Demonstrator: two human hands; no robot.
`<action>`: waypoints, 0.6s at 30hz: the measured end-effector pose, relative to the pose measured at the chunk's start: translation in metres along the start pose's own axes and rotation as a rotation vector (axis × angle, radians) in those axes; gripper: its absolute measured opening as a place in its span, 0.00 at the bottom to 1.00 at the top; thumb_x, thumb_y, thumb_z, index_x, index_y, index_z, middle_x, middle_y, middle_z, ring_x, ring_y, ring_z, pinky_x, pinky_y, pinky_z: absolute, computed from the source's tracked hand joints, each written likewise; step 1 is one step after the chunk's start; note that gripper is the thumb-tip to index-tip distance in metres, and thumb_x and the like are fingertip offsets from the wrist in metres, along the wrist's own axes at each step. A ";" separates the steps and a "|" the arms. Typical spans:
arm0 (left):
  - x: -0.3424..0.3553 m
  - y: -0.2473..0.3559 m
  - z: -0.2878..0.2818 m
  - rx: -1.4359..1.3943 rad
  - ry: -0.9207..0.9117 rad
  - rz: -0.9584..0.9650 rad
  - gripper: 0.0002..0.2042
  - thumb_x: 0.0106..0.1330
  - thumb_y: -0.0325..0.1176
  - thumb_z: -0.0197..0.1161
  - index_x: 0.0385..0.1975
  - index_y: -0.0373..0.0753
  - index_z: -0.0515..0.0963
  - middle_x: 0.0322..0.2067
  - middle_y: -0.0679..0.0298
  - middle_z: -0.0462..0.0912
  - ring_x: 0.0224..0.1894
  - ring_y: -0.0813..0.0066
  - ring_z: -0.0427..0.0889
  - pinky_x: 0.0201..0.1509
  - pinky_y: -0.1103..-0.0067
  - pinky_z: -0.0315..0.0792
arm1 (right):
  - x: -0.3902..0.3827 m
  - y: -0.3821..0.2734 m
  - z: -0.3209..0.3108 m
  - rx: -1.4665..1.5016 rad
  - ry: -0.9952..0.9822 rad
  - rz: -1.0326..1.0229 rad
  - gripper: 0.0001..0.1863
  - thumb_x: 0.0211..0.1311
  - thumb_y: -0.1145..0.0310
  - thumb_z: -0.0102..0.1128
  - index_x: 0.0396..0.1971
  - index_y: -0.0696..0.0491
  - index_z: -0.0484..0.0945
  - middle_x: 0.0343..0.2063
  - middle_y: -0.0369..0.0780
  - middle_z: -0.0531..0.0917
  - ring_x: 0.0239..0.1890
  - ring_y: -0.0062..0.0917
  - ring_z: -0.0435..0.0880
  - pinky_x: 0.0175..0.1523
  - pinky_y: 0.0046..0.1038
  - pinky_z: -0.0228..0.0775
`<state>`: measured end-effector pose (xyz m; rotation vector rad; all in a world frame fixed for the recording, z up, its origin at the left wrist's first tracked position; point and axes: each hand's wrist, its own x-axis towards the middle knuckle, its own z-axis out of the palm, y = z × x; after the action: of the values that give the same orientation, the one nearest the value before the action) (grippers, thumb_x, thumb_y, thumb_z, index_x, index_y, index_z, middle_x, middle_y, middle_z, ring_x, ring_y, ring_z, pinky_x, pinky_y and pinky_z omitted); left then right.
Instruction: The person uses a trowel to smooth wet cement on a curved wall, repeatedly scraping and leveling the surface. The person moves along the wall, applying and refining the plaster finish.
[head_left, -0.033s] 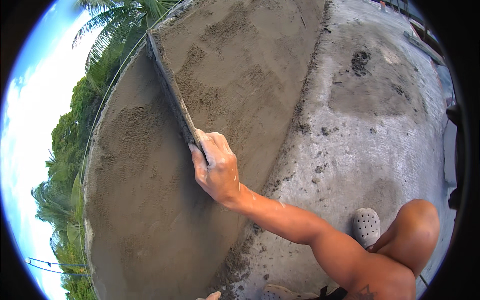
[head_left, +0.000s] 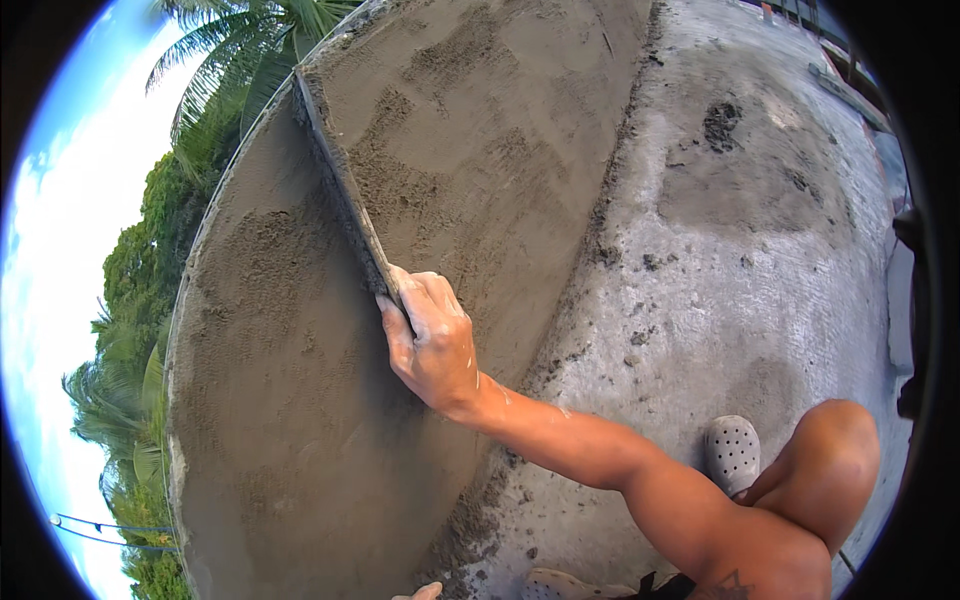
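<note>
Grey, mortar-crusted straightedge board (head_left: 342, 185) lies diagonally across wet, grey-brown mortar (head_left: 290, 380), its far end near the outer rim. My right hand (head_left: 430, 345), dusted with pale residue, grips the near end of the board with fingers wrapped over it. The mortar is smoother in places and rough and grainy in others. Only fingertips of my left hand (head_left: 425, 590) show at the bottom edge, low by the mortar's inner margin; what they hold, if anything, is hidden.
Pale concrete (head_left: 720, 300) with scattered crumbs spreads to the right. My bent knee (head_left: 830, 450) and a perforated grey clog (head_left: 732, 452) are at lower right. Palms and trees (head_left: 140, 260) stand beyond the curved outer edge (head_left: 180, 430), with blue lines at lower left.
My right hand and the board have shifted very slightly toward me. The rest looks the same.
</note>
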<state>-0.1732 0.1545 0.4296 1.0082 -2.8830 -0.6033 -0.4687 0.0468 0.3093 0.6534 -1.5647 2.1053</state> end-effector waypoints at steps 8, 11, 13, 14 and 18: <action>0.014 0.001 0.012 -0.044 -0.068 -0.048 0.18 0.59 0.25 0.71 0.50 0.37 0.81 0.27 0.59 0.81 0.27 0.65 0.80 0.33 0.73 0.75 | -0.078 -0.022 -0.004 0.094 -0.185 0.032 0.29 0.49 0.84 0.67 0.56 0.63 0.77 0.38 0.45 0.81 0.36 0.38 0.79 0.43 0.35 0.73; 0.012 0.006 0.010 0.005 -0.022 0.061 0.19 0.58 0.26 0.72 0.50 0.37 0.81 0.27 0.59 0.81 0.27 0.65 0.80 0.33 0.73 0.75 | -0.101 -0.019 -0.016 0.131 -0.244 0.091 0.25 0.54 0.81 0.67 0.54 0.61 0.79 0.38 0.45 0.83 0.38 0.38 0.79 0.44 0.34 0.74; 0.009 0.010 0.005 0.029 0.007 0.105 0.19 0.57 0.26 0.72 0.51 0.37 0.80 0.27 0.59 0.81 0.28 0.65 0.80 0.32 0.73 0.75 | -0.099 -0.004 -0.030 0.127 -0.219 0.170 0.21 0.58 0.78 0.67 0.53 0.61 0.79 0.37 0.46 0.82 0.38 0.37 0.80 0.44 0.36 0.74; 0.007 0.011 0.003 0.034 0.009 0.092 0.19 0.57 0.26 0.72 0.51 0.37 0.80 0.27 0.59 0.81 0.28 0.64 0.80 0.33 0.73 0.75 | -0.092 0.008 -0.037 0.121 -0.209 0.210 0.19 0.60 0.76 0.67 0.52 0.61 0.80 0.36 0.46 0.82 0.38 0.36 0.80 0.44 0.36 0.74; -0.001 0.006 -0.001 0.038 0.030 0.046 0.20 0.57 0.26 0.72 0.51 0.37 0.80 0.28 0.59 0.81 0.28 0.64 0.80 0.33 0.72 0.75 | -0.022 0.092 -0.074 0.019 -0.056 0.472 0.14 0.69 0.68 0.60 0.49 0.60 0.81 0.35 0.45 0.86 0.34 0.30 0.84 0.43 0.31 0.74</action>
<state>-0.1759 0.1584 0.4330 0.9443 -2.8937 -0.5276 -0.5141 0.0917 0.2082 0.3738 -1.8753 2.4529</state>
